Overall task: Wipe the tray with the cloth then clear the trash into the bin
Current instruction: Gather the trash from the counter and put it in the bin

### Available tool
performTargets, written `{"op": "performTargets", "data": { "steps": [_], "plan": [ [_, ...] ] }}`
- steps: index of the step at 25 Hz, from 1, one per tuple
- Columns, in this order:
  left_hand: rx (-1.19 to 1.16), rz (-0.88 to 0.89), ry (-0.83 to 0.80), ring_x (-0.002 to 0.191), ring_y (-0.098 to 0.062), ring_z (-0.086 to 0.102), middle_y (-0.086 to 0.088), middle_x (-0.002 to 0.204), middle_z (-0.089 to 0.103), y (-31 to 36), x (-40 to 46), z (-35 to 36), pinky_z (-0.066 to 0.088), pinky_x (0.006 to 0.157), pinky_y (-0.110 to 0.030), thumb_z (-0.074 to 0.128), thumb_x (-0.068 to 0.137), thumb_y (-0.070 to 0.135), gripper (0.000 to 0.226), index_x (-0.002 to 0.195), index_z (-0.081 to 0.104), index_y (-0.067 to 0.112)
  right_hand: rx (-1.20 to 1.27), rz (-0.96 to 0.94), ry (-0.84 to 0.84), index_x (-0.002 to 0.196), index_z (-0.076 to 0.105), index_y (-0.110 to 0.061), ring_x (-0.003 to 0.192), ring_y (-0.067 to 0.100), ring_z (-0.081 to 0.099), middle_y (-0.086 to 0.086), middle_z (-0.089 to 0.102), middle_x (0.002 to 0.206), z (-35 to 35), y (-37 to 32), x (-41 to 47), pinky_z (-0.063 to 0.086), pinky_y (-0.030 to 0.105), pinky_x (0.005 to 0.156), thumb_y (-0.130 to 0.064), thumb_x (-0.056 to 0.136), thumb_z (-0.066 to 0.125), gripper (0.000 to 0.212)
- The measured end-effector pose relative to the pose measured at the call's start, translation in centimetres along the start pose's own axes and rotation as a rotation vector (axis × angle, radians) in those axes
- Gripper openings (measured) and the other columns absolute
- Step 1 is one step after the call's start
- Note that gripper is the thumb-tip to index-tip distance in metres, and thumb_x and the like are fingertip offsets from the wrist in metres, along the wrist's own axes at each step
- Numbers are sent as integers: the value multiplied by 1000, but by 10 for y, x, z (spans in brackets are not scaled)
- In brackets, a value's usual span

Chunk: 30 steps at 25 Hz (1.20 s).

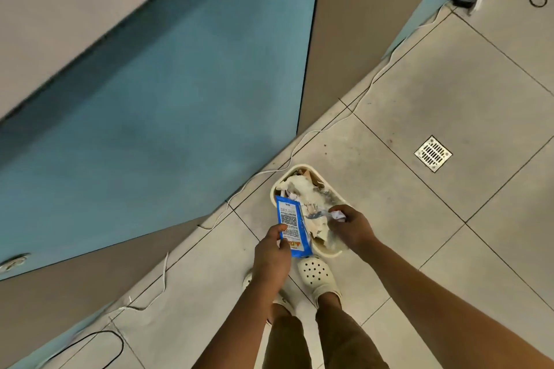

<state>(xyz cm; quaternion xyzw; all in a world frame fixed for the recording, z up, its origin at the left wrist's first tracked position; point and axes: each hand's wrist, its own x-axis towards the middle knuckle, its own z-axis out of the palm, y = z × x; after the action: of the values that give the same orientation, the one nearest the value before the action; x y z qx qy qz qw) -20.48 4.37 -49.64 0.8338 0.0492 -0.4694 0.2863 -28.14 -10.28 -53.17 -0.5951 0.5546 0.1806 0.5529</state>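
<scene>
A blue and grey wall panel [156, 93] fills the upper left, and the tiled floor [434, 105] runs off to the right, with a floor drain [433, 154] set in it and a white cable [299, 141] trailing along the foot of the wall. The cream bin [277, 186] stands on the floor just ahead of the person's cream clogs [317, 274], already heaped with paper and wrappers. Over its near rim the left hand [271, 252] pinches a blue wrapper [292, 226] by its lower end, the pack hanging partly above the bin. The right hand [353, 228] is curled round a small crumpled white scrap [338, 215], held above the bin's near right side; what exactly it is, I cannot tell. No tray or cloth is in view.

The bin looks full, so a dropped wrapper could well slide off the heap onto the floor; the light scrap may drift past the rim unless released low.
</scene>
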Motion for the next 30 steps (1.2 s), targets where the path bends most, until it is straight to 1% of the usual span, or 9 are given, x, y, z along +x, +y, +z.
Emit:
{"op": "performTargets", "data": {
  "steps": [4,7,9,11,14,16,21,27,30],
  "plan": [
    [41,36,-69,114,-15,57,-4,132,52,-3,37,25,49,68,-13,42,98,9,34,130,46,20,-71,-129,18,100,62,-19,88,21,56,1,61,92,12,6,30,45,30,76,-9,83,59,20],
    [-14,39,-172,119,-20,54,0,135,50,-12,76,48,50,85,-23,44,96,6,40,130,45,27,-103,-192,-64,121,58,-18,109,19,53,2,57,119,20,14,55,44,32,94,-9,82,62,40],
    [45,74,-284,125,-22,49,-1,140,47,-20,96,63,44,100,-34,45,96,9,46,136,40,31,-212,-206,-165,136,43,-25,133,21,35,1,36,145,23,25,72,31,35,111,-12,82,62,58],
    [185,122,-291,127,-19,46,-3,141,44,-24,105,70,40,99,-25,46,96,11,44,137,41,25,-367,-277,-166,140,36,-31,141,21,24,-1,22,153,20,35,85,25,35,114,-16,83,61,64],
    [207,162,-117,123,-18,49,-6,137,42,-34,110,66,39,85,-14,48,94,6,37,127,52,20,-656,-357,-73,139,38,-33,139,25,26,0,20,154,21,47,90,32,38,110,-28,87,55,54],
    [207,158,18,120,-21,52,-7,138,40,-42,117,57,41,84,-17,50,92,5,40,129,49,20,-861,-395,-51,141,30,-38,141,29,15,0,11,156,30,54,89,28,44,112,-36,93,45,51],
    [146,155,53,126,-24,50,-6,151,31,-47,148,45,41,100,-31,56,91,11,74,149,12,22,-1101,-437,-97,138,-11,-55,140,42,-19,-10,-27,153,70,65,115,5,70,104,-57,92,30,61],
    [178,213,-15,104,-12,56,-10,142,44,-55,178,49,36,86,-10,62,86,7,89,149,1,22,-898,-163,-249,134,-9,-62,134,45,-29,-20,-34,147,99,93,187,5,74,104,-51,94,34,59],
    [155,242,-17,103,-16,61,-9,141,44,-65,187,52,45,94,-22,62,86,4,91,149,0,28,-830,-123,-270,133,1,-65,137,41,-27,-16,-25,152,109,100,214,0,71,106,-33,98,35,58]
  ]
}}
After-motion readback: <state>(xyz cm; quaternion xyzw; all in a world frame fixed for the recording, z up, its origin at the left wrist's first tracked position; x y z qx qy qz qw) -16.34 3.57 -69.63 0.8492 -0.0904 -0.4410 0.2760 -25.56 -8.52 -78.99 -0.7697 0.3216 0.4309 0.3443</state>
